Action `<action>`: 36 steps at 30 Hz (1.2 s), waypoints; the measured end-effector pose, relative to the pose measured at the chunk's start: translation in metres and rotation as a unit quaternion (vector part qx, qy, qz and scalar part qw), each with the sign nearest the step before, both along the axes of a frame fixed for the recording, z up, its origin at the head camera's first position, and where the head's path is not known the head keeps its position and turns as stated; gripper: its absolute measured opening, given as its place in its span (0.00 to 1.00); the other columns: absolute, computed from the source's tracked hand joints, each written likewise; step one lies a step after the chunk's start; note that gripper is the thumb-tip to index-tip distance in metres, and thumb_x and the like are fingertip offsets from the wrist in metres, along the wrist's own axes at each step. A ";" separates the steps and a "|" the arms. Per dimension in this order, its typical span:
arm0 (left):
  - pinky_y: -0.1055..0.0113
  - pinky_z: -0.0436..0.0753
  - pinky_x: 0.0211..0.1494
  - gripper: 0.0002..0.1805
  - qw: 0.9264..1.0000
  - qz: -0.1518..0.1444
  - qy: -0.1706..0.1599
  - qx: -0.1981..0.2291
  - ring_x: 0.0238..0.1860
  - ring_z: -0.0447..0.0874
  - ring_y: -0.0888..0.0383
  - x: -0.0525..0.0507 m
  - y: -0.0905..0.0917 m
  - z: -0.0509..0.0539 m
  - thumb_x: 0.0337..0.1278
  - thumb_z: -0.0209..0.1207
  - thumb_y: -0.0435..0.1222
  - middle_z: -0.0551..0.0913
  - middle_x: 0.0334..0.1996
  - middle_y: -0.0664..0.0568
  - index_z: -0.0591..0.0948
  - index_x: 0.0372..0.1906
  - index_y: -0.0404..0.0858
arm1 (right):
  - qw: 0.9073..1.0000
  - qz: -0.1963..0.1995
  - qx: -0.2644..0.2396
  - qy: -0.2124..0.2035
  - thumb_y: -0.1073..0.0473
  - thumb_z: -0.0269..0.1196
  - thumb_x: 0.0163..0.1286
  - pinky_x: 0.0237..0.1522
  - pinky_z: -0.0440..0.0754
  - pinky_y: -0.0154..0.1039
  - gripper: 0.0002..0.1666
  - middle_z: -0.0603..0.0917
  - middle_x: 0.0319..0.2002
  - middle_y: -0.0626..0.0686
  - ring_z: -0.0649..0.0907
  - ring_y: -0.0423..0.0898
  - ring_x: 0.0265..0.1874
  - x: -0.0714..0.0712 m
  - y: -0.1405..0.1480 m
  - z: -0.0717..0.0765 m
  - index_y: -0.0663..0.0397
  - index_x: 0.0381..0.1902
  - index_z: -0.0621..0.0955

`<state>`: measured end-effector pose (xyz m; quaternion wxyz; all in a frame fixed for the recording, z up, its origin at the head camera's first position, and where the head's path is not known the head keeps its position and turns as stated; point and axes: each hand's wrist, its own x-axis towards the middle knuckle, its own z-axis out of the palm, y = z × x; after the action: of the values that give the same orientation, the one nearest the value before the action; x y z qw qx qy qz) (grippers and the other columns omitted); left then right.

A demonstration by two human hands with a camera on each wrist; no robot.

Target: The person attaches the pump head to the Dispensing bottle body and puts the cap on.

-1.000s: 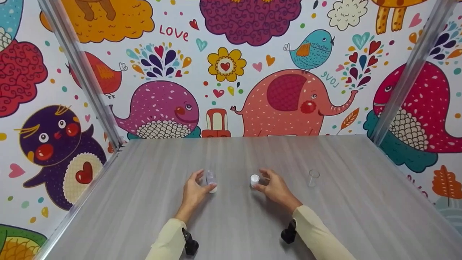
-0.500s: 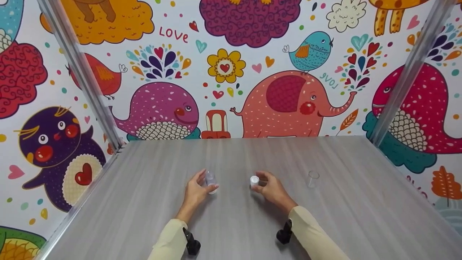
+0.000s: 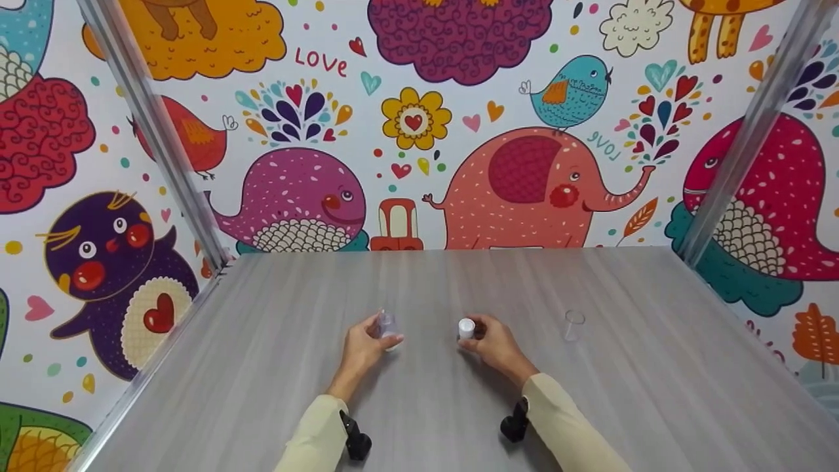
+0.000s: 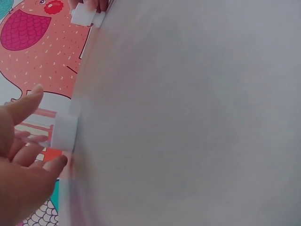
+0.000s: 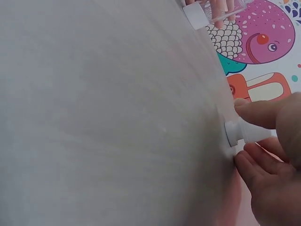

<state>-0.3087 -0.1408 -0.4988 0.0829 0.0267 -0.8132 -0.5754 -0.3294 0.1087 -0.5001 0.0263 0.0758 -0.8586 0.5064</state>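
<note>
Left of centre in the head view, my left hand (image 3: 367, 341) holds a small clear bottle (image 3: 388, 322), thumb on one side and fingers on the other. The bottle stands on its white cap (image 4: 65, 132), narrow end up. My right hand (image 3: 495, 342) pinches a small white stepped piece (image 3: 466, 328) from its right side. In the right wrist view that white piece (image 5: 254, 133) shows a wide disc at the table and a narrower neck above it. Both things stand upright on the table, a short way apart.
A small clear cylinder (image 3: 574, 326) with a round rim stands right of my right hand. The grey wood-grain table (image 3: 426, 406) ends at a wall (image 3: 413, 170) printed with cartoon animals. Metal posts rise at the back left (image 3: 164, 144) and back right (image 3: 741, 144) corners.
My left thumb and fingers have come in further round the bottle, and my right fingers have closed in on the white piece. Both things stay where they stood; the head view shifts slightly.
</note>
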 end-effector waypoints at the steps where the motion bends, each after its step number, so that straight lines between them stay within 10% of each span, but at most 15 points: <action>1: 0.48 0.75 0.67 0.37 1.000 -0.001 -0.001 0.001 0.66 0.75 0.37 0.000 0.000 0.000 0.50 0.72 0.31 0.77 0.63 0.31 0.73 0.66 0.25 | 1.000 -0.003 0.003 0.004 0.71 0.72 0.56 0.53 0.82 0.49 0.29 0.86 0.48 0.65 0.85 0.58 0.49 0.000 0.000 0.000 0.73 0.56 0.78; 16: 0.52 0.80 0.61 0.32 1.000 0.005 -0.009 0.000 0.60 0.82 0.40 0.001 -0.001 -0.002 0.52 0.70 0.29 0.82 0.58 0.31 0.74 0.64 0.24 | 0.999 -0.028 0.024 0.034 0.69 0.75 0.53 0.44 0.81 0.45 0.19 0.87 0.38 0.59 0.82 0.49 0.39 -0.002 -0.006 -0.006 0.68 0.43 0.84; 36: 0.55 0.83 0.57 0.28 1.000 -0.024 0.008 0.014 0.59 0.81 0.36 -0.002 0.000 -0.005 0.53 0.68 0.26 0.82 0.56 0.29 0.75 0.60 0.21 | 0.998 -0.029 0.018 0.043 0.71 0.71 0.56 0.46 0.82 0.47 0.26 0.86 0.41 0.61 0.84 0.52 0.42 0.000 -0.004 -0.002 0.71 0.54 0.79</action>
<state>-0.3105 -0.1408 -0.5035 0.0748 0.0036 -0.8048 -0.5888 -0.3299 0.1043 -0.5022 0.0767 0.0730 -0.8674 0.4862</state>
